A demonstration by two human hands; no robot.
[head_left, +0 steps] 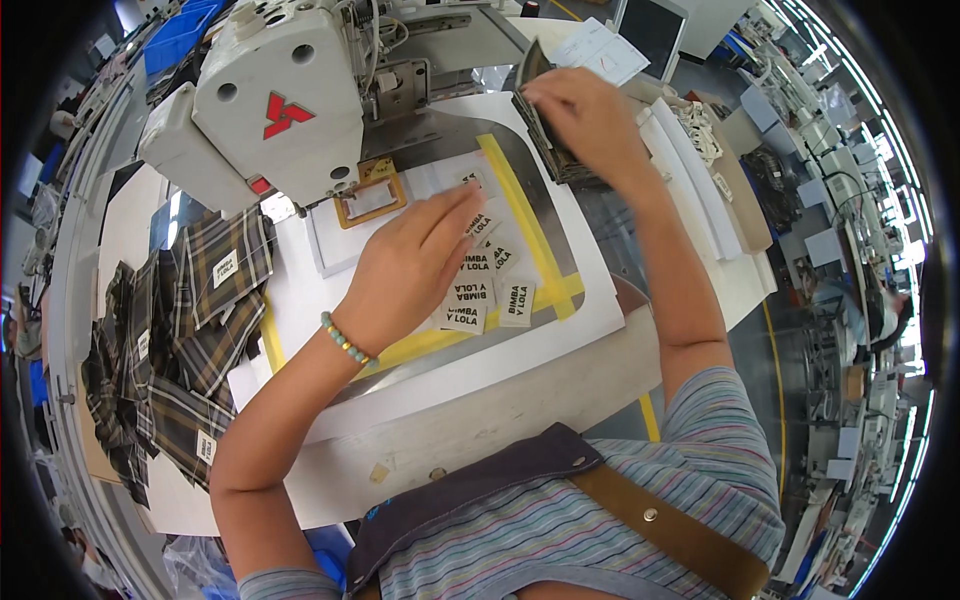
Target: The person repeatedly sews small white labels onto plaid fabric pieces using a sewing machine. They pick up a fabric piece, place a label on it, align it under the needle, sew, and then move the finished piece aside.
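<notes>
My left hand (pixel 415 260), with a beaded bracelet at its wrist, reaches over several small white printed labels (pixel 517 301) on the white work surface. Its fingers are stretched out, their tips beside the farthest label; the hand covers part of the group. Off to the right, my right hand (pixel 590 125) has its fingers curled at the top edge of a stack of dark plaid fabric pieces (pixel 545 140). Ahead of the left hand, a small amber-coloured frame (pixel 398 190) lies under the head of a white sewing machine (pixel 275 100).
Plaid pieces with white labels (pixel 205 310) are heaped at the left. Yellow tape (pixel 525 215) borders the work surface. Far right stand a cardboard box (pixel 742 195) with pale bundles, a paper sheet (pixel 600 52) and a dark screen (pixel 648 38). A blue bin (pixel 180 38) is at the far left.
</notes>
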